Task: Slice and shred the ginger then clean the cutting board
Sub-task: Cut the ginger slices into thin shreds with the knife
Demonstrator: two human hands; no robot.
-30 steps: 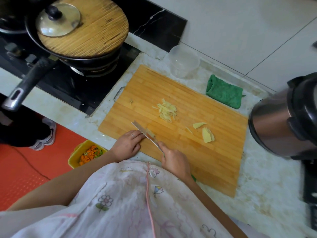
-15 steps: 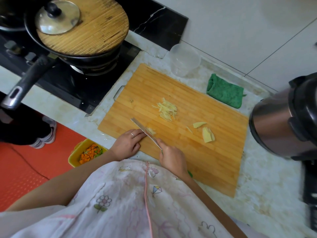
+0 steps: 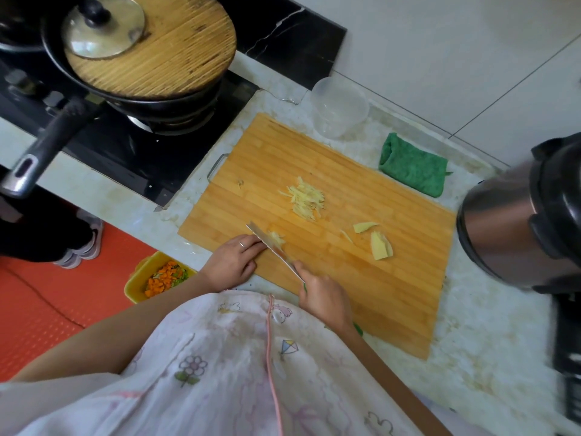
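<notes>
1. Right hand (image 3: 323,298) is wrapped round the knife (image 3: 275,252) handle. Left hand (image 3: 231,261) lies flattish, fingers pressing a small ginger stack (image 3: 276,238) at the blade, near the cutting board's (image 3: 377,294) front edge.
2. Looks like mid-shredding. Next move wants thin, even cuts with the fingertips kept back.
3. Pale stringy shreds (image 3: 306,198) sit mid-board, and smooth wedge-shaped slices (image 3: 381,246) wait toward the right edge. The board's striped bamboo.

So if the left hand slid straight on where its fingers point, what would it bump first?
Most likely the knife blade: the left hand points straight at it, fingertips close beside it. The ginger bits lie just beyond.
</notes>
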